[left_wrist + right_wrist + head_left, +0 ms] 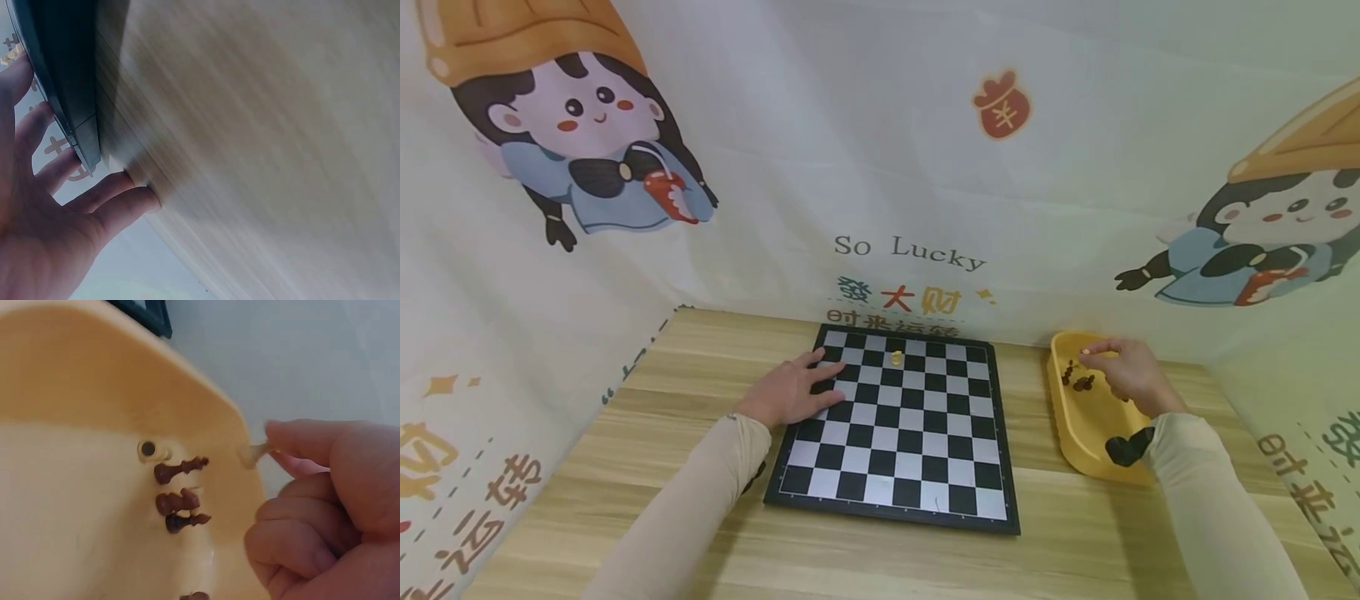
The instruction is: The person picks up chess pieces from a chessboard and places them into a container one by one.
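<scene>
A black-and-white chessboard lies on the wooden table. My left hand rests at its left edge with fingers spread; in the left wrist view some fingers touch the board's dark side and others reach the wood. One pale yellow chess piece stands near the board's far side, its kind too small to tell. Over the far end of a yellow tray, my right hand pinches a small cream chess piece between thumb and forefinger. The fingertips hide part of it; the other fingers are curled in.
Inside the tray lie several dark brown chess pieces and a cream one with its dark base disc showing. A printed cloth hangs behind and beside the table. Bare wood separates board and tray.
</scene>
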Available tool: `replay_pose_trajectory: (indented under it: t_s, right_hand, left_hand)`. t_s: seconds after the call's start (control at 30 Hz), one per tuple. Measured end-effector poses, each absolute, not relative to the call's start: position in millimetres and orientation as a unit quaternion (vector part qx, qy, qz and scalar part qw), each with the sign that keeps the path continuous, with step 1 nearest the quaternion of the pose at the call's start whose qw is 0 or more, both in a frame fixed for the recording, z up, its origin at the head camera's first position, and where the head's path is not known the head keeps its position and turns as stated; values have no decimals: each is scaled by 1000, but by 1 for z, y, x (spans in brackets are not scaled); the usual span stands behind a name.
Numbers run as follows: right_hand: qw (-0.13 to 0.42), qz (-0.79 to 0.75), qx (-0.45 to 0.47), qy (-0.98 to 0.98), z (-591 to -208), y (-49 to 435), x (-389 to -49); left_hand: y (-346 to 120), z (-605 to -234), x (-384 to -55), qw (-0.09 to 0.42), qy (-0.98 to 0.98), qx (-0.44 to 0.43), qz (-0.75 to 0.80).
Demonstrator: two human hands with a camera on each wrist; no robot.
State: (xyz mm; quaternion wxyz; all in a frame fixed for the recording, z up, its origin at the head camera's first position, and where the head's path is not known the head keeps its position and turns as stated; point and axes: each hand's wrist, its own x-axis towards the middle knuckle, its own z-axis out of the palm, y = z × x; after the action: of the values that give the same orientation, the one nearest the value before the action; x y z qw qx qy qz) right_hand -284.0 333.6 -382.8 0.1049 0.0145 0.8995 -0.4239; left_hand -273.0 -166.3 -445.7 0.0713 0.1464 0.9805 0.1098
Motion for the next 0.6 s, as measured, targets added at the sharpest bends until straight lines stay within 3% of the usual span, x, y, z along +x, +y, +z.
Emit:
replay_pose_trajectory:
  t_s: [0.17,0.6]
  right_hand:
    - [155,-447,12,881,-388,335,-285]
    - [185,-416,6,890,-396,335,-287]
  left_hand:
    - [-166,-445,-273,70,980,147,112]
    - [-166,-445,-272,71,980,145,114]
